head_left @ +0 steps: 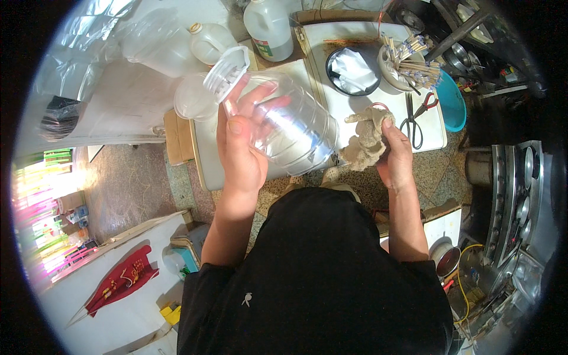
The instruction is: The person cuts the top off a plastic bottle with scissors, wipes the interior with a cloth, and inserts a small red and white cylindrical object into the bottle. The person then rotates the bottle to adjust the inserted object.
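A large clear plastic jar [296, 127] lies tilted in the air over the white worktop. My left hand [241, 145] grips it near the neck, with the fingers seen through the clear wall behind it. The jar's wide white neck [226, 72] points up and to the left, its base down and to the right. In my right hand [396, 155] is a crumpled beige cloth [365, 139], pinched between thumb and fingers. The cloth is close to the jar's base; I cannot tell whether they touch.
On the worktop [313, 44] are a black bowl with white paper [354, 70], a bowl of bundled sticks [408, 59], black scissors [412, 121] and red-handled pliers [427, 106]. Plastic jugs [269, 29] stand at the back. A blue basin [452, 103] sits right, a cardboard box [177, 137] left.
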`<control>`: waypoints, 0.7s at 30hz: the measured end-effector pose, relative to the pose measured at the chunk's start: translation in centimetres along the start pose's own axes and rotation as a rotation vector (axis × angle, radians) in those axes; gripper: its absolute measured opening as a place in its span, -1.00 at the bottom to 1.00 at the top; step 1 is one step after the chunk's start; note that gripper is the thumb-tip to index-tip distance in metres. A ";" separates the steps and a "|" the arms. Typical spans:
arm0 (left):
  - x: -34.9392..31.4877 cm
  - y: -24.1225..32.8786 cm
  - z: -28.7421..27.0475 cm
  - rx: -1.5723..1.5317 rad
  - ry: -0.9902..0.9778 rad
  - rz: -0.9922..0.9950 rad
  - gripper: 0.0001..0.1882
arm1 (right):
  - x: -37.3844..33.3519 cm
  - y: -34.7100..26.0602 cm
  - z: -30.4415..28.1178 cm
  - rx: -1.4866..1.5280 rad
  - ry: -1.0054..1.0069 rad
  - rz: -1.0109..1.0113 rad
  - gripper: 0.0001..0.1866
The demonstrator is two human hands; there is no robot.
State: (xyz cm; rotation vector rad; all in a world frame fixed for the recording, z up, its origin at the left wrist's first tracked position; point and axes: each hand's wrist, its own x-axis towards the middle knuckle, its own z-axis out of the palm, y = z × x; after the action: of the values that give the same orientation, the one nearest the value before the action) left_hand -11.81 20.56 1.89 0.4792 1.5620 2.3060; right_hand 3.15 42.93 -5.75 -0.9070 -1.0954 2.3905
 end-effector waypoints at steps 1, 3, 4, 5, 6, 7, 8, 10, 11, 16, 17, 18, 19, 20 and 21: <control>-0.1 -0.1 0.0 -0.008 0.002 0.023 0.02 | -0.1 -0.1 0.1 -0.002 0.000 -0.005 -0.62; -0.4 -0.2 0.1 -0.023 0.006 0.070 0.03 | -0.3 -0.2 0.2 -0.006 -0.001 -0.015 -0.63; -0.5 -0.3 0.0 -0.011 0.002 0.099 0.04 | -0.2 -0.1 -0.1 -0.007 -0.013 -0.029 -0.65; -0.4 -0.5 -0.1 0.000 -0.001 0.129 0.05 | -0.1 0.1 -0.5 -0.008 -0.025 -0.043 -0.67; -0.4 -0.6 -0.2 0.012 -0.005 0.158 0.07 | 0.0 0.2 -0.8 -0.009 -0.037 -0.058 -0.68; -0.5 -0.5 0.0 0.052 0.010 0.184 0.08 | -0.1 0.2 -0.8 -0.018 -0.062 -0.062 -0.70; -0.6 -0.3 0.3 0.091 0.026 0.210 0.08 | -0.2 0.1 -0.8 -0.027 -0.086 -0.067 -0.72; -0.8 -0.1 0.9 0.156 0.058 0.245 0.09 | -0.2 0.1 -1.1 -0.046 -0.112 -0.090 -0.74; -0.9 0.0 1.1 0.181 0.075 0.254 0.08 | -0.1 0.2 -1.5 -0.057 -0.114 -0.109 -0.76; -0.9 -1.0 0.3 0.241 0.126 0.206 0.06 | -0.7 -0.2 -1.1 -0.371 -0.030 -0.152 -0.78; -0.9 -1.5 -0.3 0.250 0.125 0.202 0.05 | -0.6 0.1 -1.3 -0.452 -0.037 -0.140 -0.75; -0.8 -1.9 -0.9 0.260 0.124 0.198 0.05 | -0.3 0.6 -1.5 -0.537 -0.045 -0.123 -0.74; -0.8 -2.3 -1.3 0.274 0.139 0.173 0.06 | 0.0 1.1 -1.6 -0.623 -0.051 -0.103 -0.72; -0.9 -2.5 -1.7 0.292 0.156 0.153 0.07 | 0.4 1.7 -1.4 -0.625 -0.047 -0.078 -0.70; -1.0 -2.7 -2.0 0.310 0.172 0.132 0.08 | 0.7 1.7 -1.3 -0.693 -0.061 -0.030 -0.69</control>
State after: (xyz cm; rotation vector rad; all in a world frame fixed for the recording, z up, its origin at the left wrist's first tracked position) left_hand -11.64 19.43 -1.42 0.4807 2.0448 2.2577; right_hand 3.44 42.96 -7.98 -1.0025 -2.0022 2.0279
